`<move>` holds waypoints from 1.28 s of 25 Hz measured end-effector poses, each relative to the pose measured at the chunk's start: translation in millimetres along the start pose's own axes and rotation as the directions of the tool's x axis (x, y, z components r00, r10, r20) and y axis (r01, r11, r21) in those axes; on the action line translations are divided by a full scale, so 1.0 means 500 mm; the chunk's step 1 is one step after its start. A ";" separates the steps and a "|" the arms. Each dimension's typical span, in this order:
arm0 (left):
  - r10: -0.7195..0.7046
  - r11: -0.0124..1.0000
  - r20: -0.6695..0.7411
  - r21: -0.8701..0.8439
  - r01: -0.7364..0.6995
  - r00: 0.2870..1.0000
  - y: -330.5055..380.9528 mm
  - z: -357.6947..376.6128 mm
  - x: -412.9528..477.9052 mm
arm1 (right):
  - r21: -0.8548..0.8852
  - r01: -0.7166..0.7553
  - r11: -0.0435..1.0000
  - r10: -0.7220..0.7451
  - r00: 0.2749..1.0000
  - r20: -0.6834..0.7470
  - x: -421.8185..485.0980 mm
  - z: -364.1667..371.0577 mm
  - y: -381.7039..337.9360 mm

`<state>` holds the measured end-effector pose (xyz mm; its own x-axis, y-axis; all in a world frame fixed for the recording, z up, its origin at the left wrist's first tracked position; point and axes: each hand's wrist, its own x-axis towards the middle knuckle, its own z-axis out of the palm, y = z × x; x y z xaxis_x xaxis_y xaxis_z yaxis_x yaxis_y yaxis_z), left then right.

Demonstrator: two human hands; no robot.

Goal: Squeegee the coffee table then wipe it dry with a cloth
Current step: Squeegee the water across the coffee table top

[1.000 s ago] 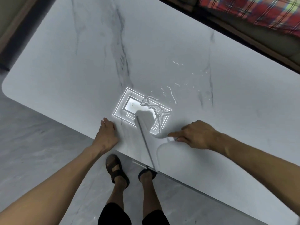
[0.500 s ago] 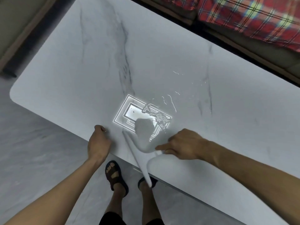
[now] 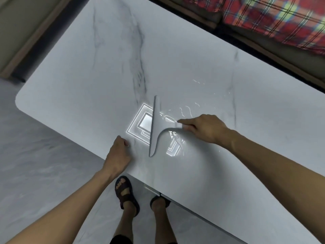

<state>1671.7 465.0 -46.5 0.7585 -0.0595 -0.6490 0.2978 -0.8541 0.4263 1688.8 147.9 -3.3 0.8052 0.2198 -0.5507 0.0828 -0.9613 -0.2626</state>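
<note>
**Squeegee pass underway, cloth step not started**

Right hand [image 3: 205,128] is closed around the handle of the white squeegee [image 3: 155,125]. Blade runs roughly away from the person, near the front edge of the marble bench [image 3: 88,76], and crosses the bright reflection of a ceiling light [image 3: 140,124]. Whether the blade is fully down on the surface, can't tell.

Left hand [image 3: 117,155] is loosely curled, holding nothing, resting at the bench's front edge just left of the blade.

Progress, my read: early. Water [image 3: 186,110] sits as streaks and droplets right of the blade, with a puddle glinting under the handle. Left of the blade looks dry, though glare makes that uncertain.

Left to do: clear the wet patch, then wipe dry. No cloth in view.
</note>
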 end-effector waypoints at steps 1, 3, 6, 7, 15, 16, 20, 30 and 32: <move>0.013 1.000 0.028 0.010 -0.014 1.000 0.018 0.008 0.000 | 0.009 -0.050 0.999 0.050 0.999 -0.016 -0.026 0.002 0.035; 0.033 0.999 0.080 0.022 -0.035 0.996 0.051 0.022 0.003 | 0.026 -0.134 0.991 0.135 0.990 -0.028 -0.083 0.011 0.090; 0.026 0.998 0.075 0.060 -0.031 0.997 0.102 0.027 0.011 | 0.035 -0.247 0.968 0.248 0.968 -0.021 -0.166 0.019 0.149; 0.043 0.992 0.060 0.113 -0.050 0.997 0.120 0.023 0.010 | 0.042 -0.282 0.959 0.282 0.959 -0.016 -0.189 0.018 0.162; 0.178 0.972 -0.038 0.162 -0.169 0.983 0.247 -0.021 0.093 | 0.678 -0.354 0.645 0.541 0.837 -0.078 -0.167 -0.087 0.182; 0.186 0.975 -0.042 0.133 -0.179 0.982 0.270 -0.018 0.121 | 0.717 -0.351 0.603 0.572 0.816 -0.081 -0.133 -0.103 0.194; 0.227 0.965 0.026 0.124 -0.229 0.973 0.340 0.014 0.236 | 0.788 -0.358 0.500 0.685 0.721 -0.107 0.051 -0.190 0.266; 0.179 0.843 0.382 0.415 -0.342 0.907 0.394 0.031 0.331 | 0.486 -0.510 0.710 0.644 0.750 -0.153 0.143 -0.174 0.273; 0.136 0.870 0.396 0.391 -0.301 0.908 0.421 0.029 0.325 | 0.440 -0.537 0.720 0.633 0.768 -0.100 0.054 -0.136 0.242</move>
<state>1849.1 268.0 -71.2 0.4996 -0.3747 -0.7810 -0.1952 -0.9271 0.3200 1760.6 26.2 4.1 0.7290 -0.4565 -0.5100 -0.6309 -0.7371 -0.2421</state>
